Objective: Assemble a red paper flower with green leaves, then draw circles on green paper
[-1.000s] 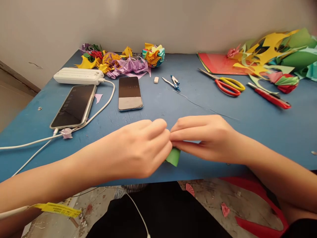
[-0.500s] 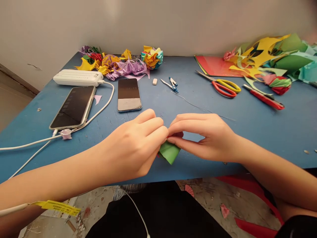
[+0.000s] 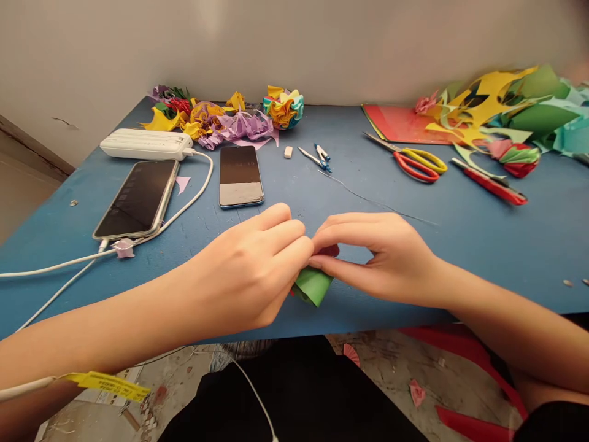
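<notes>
Both hands meet over the front part of the blue table. My left hand is curled closed around a folded green and red paper piece; much of it is hidden under the fingers. From the other side, my right hand pinches its upper edge between thumb and fingers, with a bit of red showing inside that grip. Green paper sticks out below the fingertips, and a small red edge peeks from its left. The two hands touch at the fingertips.
Beyond the hands are two phones, a white power bank with cable, an eraser and a compass. To the right lie scissors, a red box cutter and a paper flower. Crumpled paper lines the back.
The hands stay almost in place. The green paper has shifted very slightly left and tilted a little; the grip looks the same.
</notes>
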Motion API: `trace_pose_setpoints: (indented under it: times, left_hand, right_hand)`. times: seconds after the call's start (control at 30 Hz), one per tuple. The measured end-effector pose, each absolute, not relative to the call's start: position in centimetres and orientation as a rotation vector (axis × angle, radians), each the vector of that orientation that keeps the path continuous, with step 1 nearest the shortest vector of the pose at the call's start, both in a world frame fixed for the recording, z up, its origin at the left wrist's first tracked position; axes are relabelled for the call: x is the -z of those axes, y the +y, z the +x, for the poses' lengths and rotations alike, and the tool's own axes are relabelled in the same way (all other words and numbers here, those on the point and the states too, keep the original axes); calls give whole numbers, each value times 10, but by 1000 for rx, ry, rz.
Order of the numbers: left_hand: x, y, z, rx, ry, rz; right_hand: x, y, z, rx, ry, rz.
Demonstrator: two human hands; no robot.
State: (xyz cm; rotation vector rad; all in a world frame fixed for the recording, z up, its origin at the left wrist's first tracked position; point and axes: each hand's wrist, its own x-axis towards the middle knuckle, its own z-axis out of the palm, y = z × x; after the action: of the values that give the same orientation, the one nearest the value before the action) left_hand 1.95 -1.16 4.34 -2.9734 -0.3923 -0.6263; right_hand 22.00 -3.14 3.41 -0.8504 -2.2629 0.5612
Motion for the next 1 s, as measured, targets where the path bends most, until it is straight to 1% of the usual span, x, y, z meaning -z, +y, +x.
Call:
trace_pose_setpoints:
  times: [0.13, 0.27, 0.47, 0.57, 0.63, 0.77, 0.83, 0.9, 1.0]
  left_hand:
    - [-41, -10, 20, 625, -371, -2919]
    - [-38, -9, 21, 644, -342, -2888]
    - [-41, -13, 21, 691, -677, -3086]
    - [-43, -11, 20, 614, -666, -3089]
    - [-43, -7, 19, 557, -523, -3016]
    - [-45, -4, 17, 473, -221, -2870]
    - [-46, -4, 16, 435, -135, -2827]
    - [-46, -6, 16, 438, -119, -2827]
    - [-44, -9, 18, 515, -254, -2905]
  right_hand:
    - [-33, -33, 221, -472, -2311, -783]
    - [-32, -34, 223, -275, -2373, -714]
    - [-23, -39, 220, 29, -2313, -727]
    - [-22, -40, 219, 105, -2290, -752]
    - [-24, -39, 219, -21, -2295, -789]
    - [-35, -32, 222, -586, -2307, -865]
    - [-38, -29, 224, -780, -2298, -893]
    - [-39, -28, 225, -851, -2287, -910]
    - [-37, -30, 224, -801, -2257, -927]
